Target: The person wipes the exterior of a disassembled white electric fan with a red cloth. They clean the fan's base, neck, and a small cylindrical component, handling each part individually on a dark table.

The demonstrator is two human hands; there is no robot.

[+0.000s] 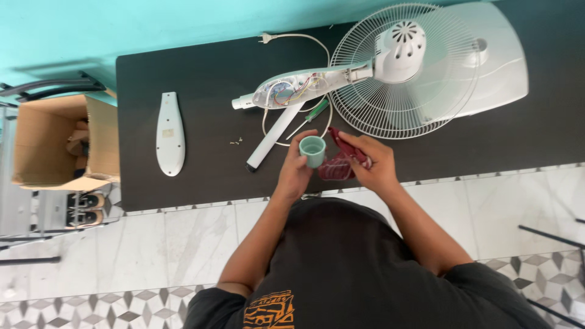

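— Holding what, that left hand [297, 173]?
— A small teal cup [312, 150], fingers wrapped round it, lifted just above the dark surface [201, 176].
— And the right hand [373, 163]?
— Pinching a dark red cloth [341, 159] beside the cup, near the white fan [402, 67] and green screwdriver [312, 114].

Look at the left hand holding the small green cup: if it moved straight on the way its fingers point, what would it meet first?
The left hand points up the picture, across the table. First in line, probably, is the white tube or the screwdriver just beyond the cup; which one is unclear, and height cannot be told.
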